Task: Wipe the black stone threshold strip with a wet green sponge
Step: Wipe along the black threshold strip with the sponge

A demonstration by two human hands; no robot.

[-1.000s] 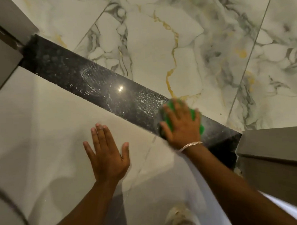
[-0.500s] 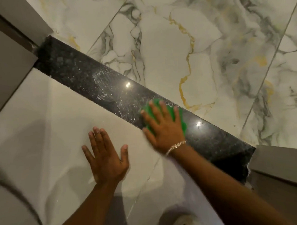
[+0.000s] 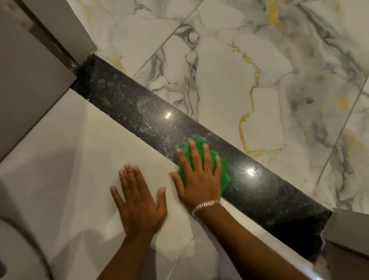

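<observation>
The black stone threshold strip (image 3: 123, 100) runs diagonally from the upper left door frame to the lower right one, with wet soapy streaks on its left half. My right hand (image 3: 198, 175) lies flat on the green sponge (image 3: 223, 165), pressing it onto the middle of the strip; most of the sponge is hidden under the fingers. My left hand (image 3: 137, 200) rests flat and spread on the plain pale tile just beside it, holding nothing. A metal bracelet sits on my right wrist.
Grey door frame posts stand at the strip's ends, upper left (image 3: 20, 87) and lower right (image 3: 354, 238). White marble tiles with gold and grey veins (image 3: 250, 74) lie beyond the strip. A rounded white object (image 3: 14, 250) shows at the lower left edge.
My right hand has slid the sponge leftward along the strip, from near the right end to the middle. My left hand stayed planted on the pale tile.
</observation>
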